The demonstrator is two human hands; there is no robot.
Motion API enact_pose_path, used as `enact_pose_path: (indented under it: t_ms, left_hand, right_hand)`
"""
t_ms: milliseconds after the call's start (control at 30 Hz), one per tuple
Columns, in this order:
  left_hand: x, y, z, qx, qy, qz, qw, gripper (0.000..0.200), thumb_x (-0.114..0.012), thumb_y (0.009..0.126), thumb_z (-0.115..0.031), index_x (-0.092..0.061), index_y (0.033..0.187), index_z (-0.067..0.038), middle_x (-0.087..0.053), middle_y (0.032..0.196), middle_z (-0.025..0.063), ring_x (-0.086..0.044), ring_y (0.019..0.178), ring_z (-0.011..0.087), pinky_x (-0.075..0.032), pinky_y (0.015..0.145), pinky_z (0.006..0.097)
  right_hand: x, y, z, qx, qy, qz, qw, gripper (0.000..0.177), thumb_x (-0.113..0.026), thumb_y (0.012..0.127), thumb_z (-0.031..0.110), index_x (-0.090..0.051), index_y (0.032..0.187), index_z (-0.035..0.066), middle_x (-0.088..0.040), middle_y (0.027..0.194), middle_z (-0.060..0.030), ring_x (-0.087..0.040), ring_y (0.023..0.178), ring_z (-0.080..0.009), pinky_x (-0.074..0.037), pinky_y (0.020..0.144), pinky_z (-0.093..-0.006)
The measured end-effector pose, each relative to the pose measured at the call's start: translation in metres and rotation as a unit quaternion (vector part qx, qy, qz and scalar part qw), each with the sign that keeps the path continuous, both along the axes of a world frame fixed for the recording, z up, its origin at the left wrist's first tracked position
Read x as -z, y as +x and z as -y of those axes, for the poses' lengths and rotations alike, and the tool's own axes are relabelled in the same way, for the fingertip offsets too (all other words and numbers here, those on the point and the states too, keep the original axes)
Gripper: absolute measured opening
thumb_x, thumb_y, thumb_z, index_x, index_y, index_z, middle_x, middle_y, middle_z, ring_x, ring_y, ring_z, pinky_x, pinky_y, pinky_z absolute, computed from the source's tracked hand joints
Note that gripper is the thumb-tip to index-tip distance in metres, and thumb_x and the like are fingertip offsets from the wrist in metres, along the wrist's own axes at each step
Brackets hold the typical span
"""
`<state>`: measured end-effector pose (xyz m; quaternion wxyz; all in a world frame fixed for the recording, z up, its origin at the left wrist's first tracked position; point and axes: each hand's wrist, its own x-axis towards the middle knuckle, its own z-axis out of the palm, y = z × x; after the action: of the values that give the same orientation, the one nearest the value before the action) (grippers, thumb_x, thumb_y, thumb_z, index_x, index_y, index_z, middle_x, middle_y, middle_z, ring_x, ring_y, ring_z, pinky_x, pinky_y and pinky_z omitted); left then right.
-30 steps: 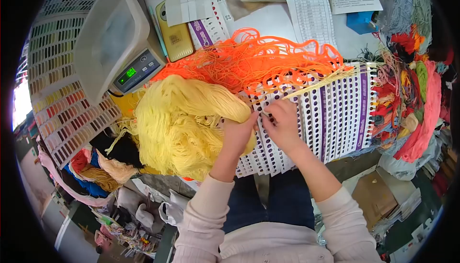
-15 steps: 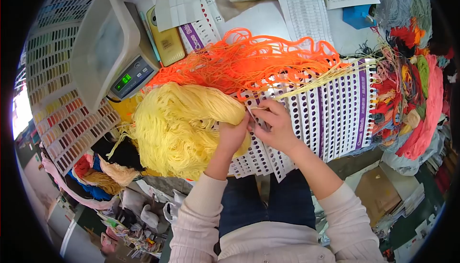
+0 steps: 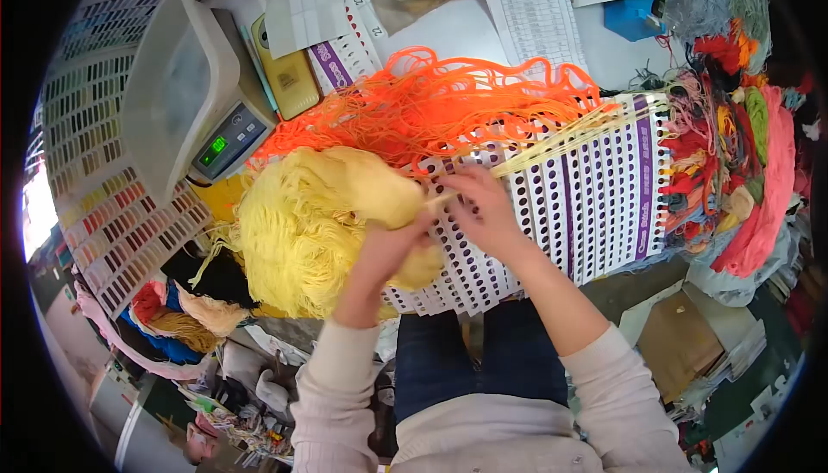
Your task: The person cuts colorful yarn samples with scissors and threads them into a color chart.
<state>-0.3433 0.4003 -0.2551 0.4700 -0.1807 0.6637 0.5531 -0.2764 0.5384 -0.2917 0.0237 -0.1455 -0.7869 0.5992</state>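
Note:
A large, loose skein of pale yellow thread (image 3: 297, 236) lies piled in front of me on the left. My left hand (image 3: 398, 247), slightly blurred, is closed on its right-hand end. Just to the right, my right hand (image 3: 485, 207) pinches a thin bundle of yellow strands (image 3: 552, 152). These strands stretch from between the hands toward the upper right. Beneath both hands are white cards punched with rows of dark holes (image 3: 595, 188). Tangled orange thread (image 3: 448, 98) lies just beyond the hands.
A digital scale (image 3: 228, 141) with a white pan stands at the left, beside a phone (image 3: 289, 76) and colour sample charts (image 3: 95, 128). Printed sheets (image 3: 526, 7) lie at the back. Mixed coloured thread (image 3: 699, 162) and a coral skein (image 3: 763, 197) crowd the right edge.
My left hand has moved left and down, drawing the skein's end along. My right hand has shifted slightly left, and a thread bundle now shows stretched between the hands.

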Motion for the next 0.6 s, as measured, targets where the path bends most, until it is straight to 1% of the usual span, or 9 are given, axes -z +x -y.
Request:
enact_pose_path:
  t_ms: [67, 167, 200, 267, 300, 367, 433, 567, 600]
  left_hand:
    - [-0.026, -0.02, 0.047, -0.09, 0.014, -0.007, 0.996, 0.013, -0.051, 0.077, -0.01, -0.053, 0.087, -0.002, -0.05, 0.062, 0.001, -0.046, 0.048, 0.0086, -0.039, 0.045, 0.0199]
    - [-0.059, -0.056, 0.172, -0.262, 0.124, -0.047, 0.956, 0.011, -0.048, 0.08, -0.011, -0.052, 0.087, -0.004, -0.043, 0.057, -0.0028, -0.041, 0.045, 0.0061, -0.037, 0.045, 0.0182]
    - [-0.07, -0.065, 0.206, -0.309, 0.128, -0.078, 0.939, 0.011, -0.047, 0.081, -0.012, -0.052, 0.087, -0.004, -0.041, 0.056, -0.0041, -0.039, 0.044, 0.0052, -0.037, 0.045, 0.0177]
    - [-0.1, -0.076, 0.206, -0.415, -0.048, -0.168, 0.893, 0.015, -0.044, 0.081, -0.01, -0.051, 0.092, -0.002, -0.037, 0.051, -0.0062, -0.039, 0.044, 0.0049, -0.04, 0.048, 0.0192]
    - [-0.117, -0.074, 0.193, -0.442, -0.052, -0.166, 0.88, 0.019, -0.043, 0.081, -0.009, -0.049, 0.096, 0.0, -0.036, 0.05, -0.0055, -0.04, 0.045, 0.005, -0.041, 0.05, 0.0208]
    - [-0.128, -0.053, 0.185, -0.354, 0.073, -0.112, 0.926, 0.028, -0.044, 0.078, -0.008, -0.046, 0.103, 0.003, -0.037, 0.049, -0.0034, -0.044, 0.048, 0.0073, -0.044, 0.054, 0.0244]
    - [-0.125, -0.019, 0.148, -0.261, 0.064, -0.043, 0.962, 0.041, -0.049, 0.074, -0.013, -0.042, 0.109, 0.005, -0.046, 0.056, 0.0009, -0.047, 0.05, 0.0113, -0.046, 0.064, 0.0288]
    - [-0.084, 0.014, 0.065, -0.218, 0.244, 0.129, 0.936, 0.049, -0.046, 0.08, -0.027, -0.034, 0.115, 0.007, -0.043, 0.112, 0.0165, -0.044, 0.1, 0.0237, -0.041, 0.08, 0.038]
    - [-0.075, 0.018, 0.052, -0.215, 0.252, 0.138, 0.934, 0.05, -0.042, 0.082, -0.03, -0.033, 0.116, 0.006, -0.041, 0.115, 0.0172, -0.042, 0.104, 0.0245, -0.039, 0.083, 0.0394]
  right_hand:
    - [0.001, -0.001, 0.005, -0.053, 0.088, 0.057, 0.993, 0.037, -0.062, 0.059, 0.017, -0.052, 0.093, 0.006, -0.045, 0.087, -0.0097, -0.045, 0.084, -0.0255, -0.038, 0.069, -0.0372]
    - [-0.001, -0.007, 0.004, -0.062, 0.176, 0.056, 0.981, 0.035, -0.062, 0.059, 0.016, -0.053, 0.092, 0.008, -0.045, 0.086, -0.0084, -0.043, 0.087, -0.0247, -0.033, 0.074, -0.0372]
    - [0.001, -0.005, 0.005, -0.053, 0.133, 0.058, 0.988, 0.035, -0.062, 0.059, 0.016, -0.053, 0.092, 0.01, -0.046, 0.086, -0.0071, -0.041, 0.089, -0.0236, -0.029, 0.077, -0.0364]
    - [0.002, -0.004, 0.008, -0.042, 0.15, 0.055, 0.986, 0.038, -0.063, 0.057, 0.016, -0.053, 0.092, 0.01, -0.045, 0.087, -0.0073, -0.041, 0.088, -0.0237, -0.03, 0.077, -0.0362]
    - [0.0, -0.006, 0.009, -0.037, 0.159, 0.051, 0.985, 0.039, -0.064, 0.055, 0.016, -0.053, 0.093, 0.01, -0.044, 0.088, -0.0074, -0.041, 0.088, -0.0238, -0.03, 0.077, -0.0361]
    - [-0.005, -0.005, 0.006, -0.029, 0.151, 0.037, 0.987, 0.038, -0.064, 0.057, 0.014, -0.053, 0.093, 0.009, -0.045, 0.09, -0.0074, -0.042, 0.09, -0.0243, -0.031, 0.077, -0.0363]
    - [-0.008, -0.003, 0.008, -0.009, 0.128, 0.012, 0.992, 0.036, -0.063, 0.06, 0.011, -0.051, 0.094, 0.008, -0.046, 0.091, -0.0066, -0.041, 0.092, -0.0242, -0.031, 0.078, -0.0366]
    - [-0.036, 0.01, 0.009, 0.01, -0.002, 0.053, 0.999, 0.022, -0.062, 0.064, 0.006, -0.055, 0.085, 0.006, -0.048, 0.082, -0.0077, -0.049, 0.076, -0.0221, -0.041, 0.065, -0.0303]
    - [-0.049, 0.01, 0.01, 0.02, -0.114, 0.094, 0.989, 0.012, -0.06, 0.069, 0.006, -0.057, 0.08, 0.004, -0.051, 0.073, -0.0047, -0.05, 0.062, -0.0141, -0.041, 0.053, -0.0234]
